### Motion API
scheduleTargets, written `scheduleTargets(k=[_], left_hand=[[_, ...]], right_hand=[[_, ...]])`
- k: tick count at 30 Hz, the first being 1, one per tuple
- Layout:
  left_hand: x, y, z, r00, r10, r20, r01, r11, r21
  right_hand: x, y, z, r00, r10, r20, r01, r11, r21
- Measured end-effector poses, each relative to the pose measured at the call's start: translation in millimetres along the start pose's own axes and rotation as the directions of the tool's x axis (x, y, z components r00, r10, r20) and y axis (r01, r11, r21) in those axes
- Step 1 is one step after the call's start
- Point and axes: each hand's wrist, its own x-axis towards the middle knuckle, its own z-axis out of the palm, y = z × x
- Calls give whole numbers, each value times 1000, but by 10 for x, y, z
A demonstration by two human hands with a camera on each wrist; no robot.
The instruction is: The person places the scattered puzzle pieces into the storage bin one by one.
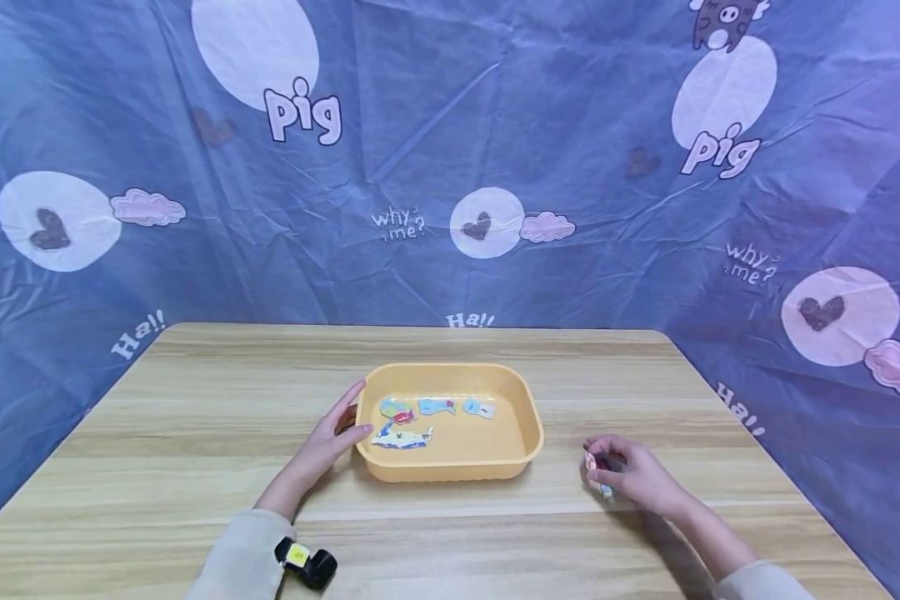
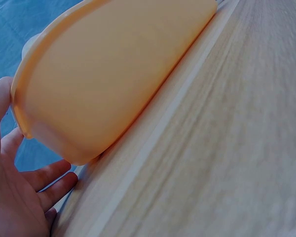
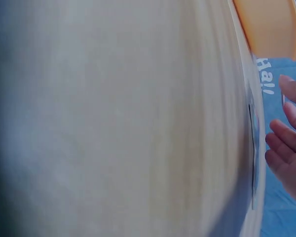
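Observation:
A yellow-orange plastic tray [image 1: 450, 472] stands on the table, with several flat, colourful printed cut-out pieces [image 1: 402, 438] lying on its floor. My left hand [image 1: 328, 433] grips the tray's left end, the thumb at the rim and the other fingers outside; the left wrist view shows the tray's wall close up. To the right of the tray, my right hand [image 1: 637, 477] pinches a small white-and-red printed piece [image 1: 590, 461] between thumb and finger; in the right wrist view only its thin edge shows. Beneath that hand lies a flat bluish piece [image 3: 255, 148] on the table.
The wood-grain table [image 1: 217, 400] reaches back to a blue printed cloth [image 1: 390, 158] that hangs behind it and along the sides. A black wrist device [image 1: 311, 564] with a yellow label is on my left sleeve.

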Motion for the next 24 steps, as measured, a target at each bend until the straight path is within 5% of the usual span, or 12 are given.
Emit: scheduleTargets(k=[24], left_hand=[[-2, -8, -2, 1000, -8, -4, 8, 1000, 9]], right_hand=[[172, -177, -137, 999, 10, -45, -11, 1000, -8]])
